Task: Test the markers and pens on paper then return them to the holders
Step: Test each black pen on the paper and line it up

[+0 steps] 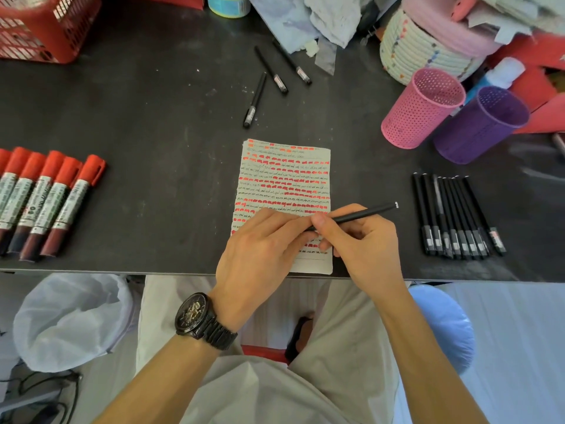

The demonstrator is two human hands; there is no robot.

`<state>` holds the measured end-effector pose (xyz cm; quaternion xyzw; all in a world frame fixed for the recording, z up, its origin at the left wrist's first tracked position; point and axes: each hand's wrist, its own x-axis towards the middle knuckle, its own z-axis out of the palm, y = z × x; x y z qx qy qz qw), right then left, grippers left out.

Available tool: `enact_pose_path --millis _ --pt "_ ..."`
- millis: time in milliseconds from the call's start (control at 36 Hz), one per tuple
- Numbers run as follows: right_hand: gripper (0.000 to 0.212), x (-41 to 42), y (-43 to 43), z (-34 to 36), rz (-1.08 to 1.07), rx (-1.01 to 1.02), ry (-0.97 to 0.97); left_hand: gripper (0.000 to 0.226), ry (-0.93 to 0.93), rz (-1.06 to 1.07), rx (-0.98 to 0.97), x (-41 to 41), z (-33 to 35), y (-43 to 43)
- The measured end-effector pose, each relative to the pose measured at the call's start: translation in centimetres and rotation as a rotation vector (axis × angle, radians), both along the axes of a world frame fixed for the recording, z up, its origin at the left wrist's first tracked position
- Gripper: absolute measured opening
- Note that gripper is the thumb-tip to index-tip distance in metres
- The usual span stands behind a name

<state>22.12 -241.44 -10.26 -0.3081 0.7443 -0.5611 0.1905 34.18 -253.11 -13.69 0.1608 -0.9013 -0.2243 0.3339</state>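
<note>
A sheet of paper [284, 179] full of red and black test marks lies at the table's near edge. My right hand [363, 243] grips a thin black pen [363, 213] over the paper's lower part, its back end pointing up right. My left hand [260, 249] rests on the paper with its fingers at the pen's front end; whether they pinch the pen is hidden. Several red-capped markers [46, 203] lie in a row at the left. A row of several black pens [455, 215] lies at the right. Three more black pens [275, 78] lie beyond the paper.
A pink mesh holder [419, 114] and a purple mesh holder [477, 130] stand at the right rear. Behind them are a woven basket [428, 50] and crumpled cloth. A red plastic basket [39, 29] sits at the far left corner. The black table's edge [122, 272] runs near my lap.
</note>
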Motion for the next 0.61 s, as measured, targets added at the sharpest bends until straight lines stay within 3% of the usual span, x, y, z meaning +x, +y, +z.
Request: enact_pose_path --millis 111,250,361,528,611 --pt "0.014 0.2 -0.1 -0.2 -0.086 -0.062 -0.020 0.035 -0.119 0.042 0.031 -0.1 0.3 0.1" --pt "0.035 -0.9 0.3 0.0 -0.316 -0.103 -0.187 0.039 -0.232 0.097 0.060 0.0 0.4 -0.1" --pt "0.035 -2.7 1.7 0.8 -0.295 -0.100 -0.236 0.041 -0.286 0.094 0.075 0.1 0.4 -0.1" --pt "0.011 -6.2 4.8 2.2 -0.310 0.221 0.136 0.037 -0.286 0.101 0.077 0.2 0.4 0.1" --pt "0.013 -7.4 5.4 2.4 -0.328 0.401 0.351 0.037 -0.298 0.098 0.074 0.2 0.4 0.1"
